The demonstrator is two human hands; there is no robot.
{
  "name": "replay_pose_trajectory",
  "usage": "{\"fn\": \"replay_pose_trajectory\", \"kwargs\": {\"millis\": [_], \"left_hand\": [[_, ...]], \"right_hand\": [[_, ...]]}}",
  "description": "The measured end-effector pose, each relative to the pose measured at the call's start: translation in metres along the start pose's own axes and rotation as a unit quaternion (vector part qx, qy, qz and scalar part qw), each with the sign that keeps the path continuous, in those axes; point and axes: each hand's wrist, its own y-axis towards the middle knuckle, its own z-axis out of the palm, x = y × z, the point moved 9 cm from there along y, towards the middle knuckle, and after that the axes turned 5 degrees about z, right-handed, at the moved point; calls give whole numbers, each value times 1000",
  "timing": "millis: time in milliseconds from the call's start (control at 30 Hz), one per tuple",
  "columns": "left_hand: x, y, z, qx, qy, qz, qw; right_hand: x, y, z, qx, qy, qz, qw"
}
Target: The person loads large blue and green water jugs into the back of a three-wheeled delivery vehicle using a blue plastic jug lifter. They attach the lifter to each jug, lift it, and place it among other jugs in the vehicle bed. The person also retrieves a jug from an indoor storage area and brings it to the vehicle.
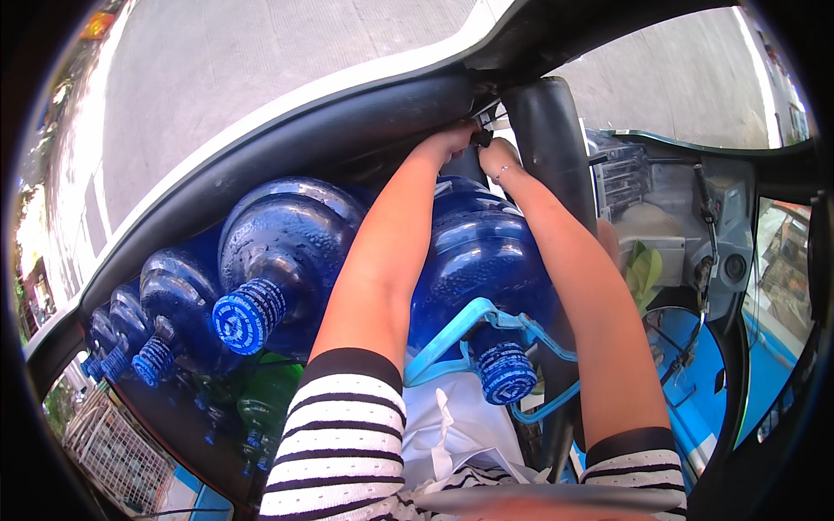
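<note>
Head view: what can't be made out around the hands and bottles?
- Black piece between left hand and right hand, head view: too small, partly covered by fingers; its kind is unclear.
- Handled bottle, head view: part of its left side is behind the left arm.
- Leftmost bottle, head view: small, partly behind its neighbour.
- Green object, head view: too dim to identify.
</note>
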Motion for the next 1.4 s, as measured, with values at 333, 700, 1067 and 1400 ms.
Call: {"fn": "replay_pose_trajectory", "kwargs": {"millis": [333, 700, 1067, 1400], "left_hand": [[3, -11, 19, 84, -231, -39, 969], [-15, -7, -15, -56, 188, 75, 978], [-1, 2, -17, -29, 221, 48, 974], [-15, -12, -20, -17, 225, 87, 970]], "right_hand": [[13, -16, -19, -47, 8, -39, 998], [6, -3, -8, -1, 202, -23, 979], [-3, 8, -2, 8, 130, -6, 991], [-3, 10, -7, -50, 149, -25, 987]]}}
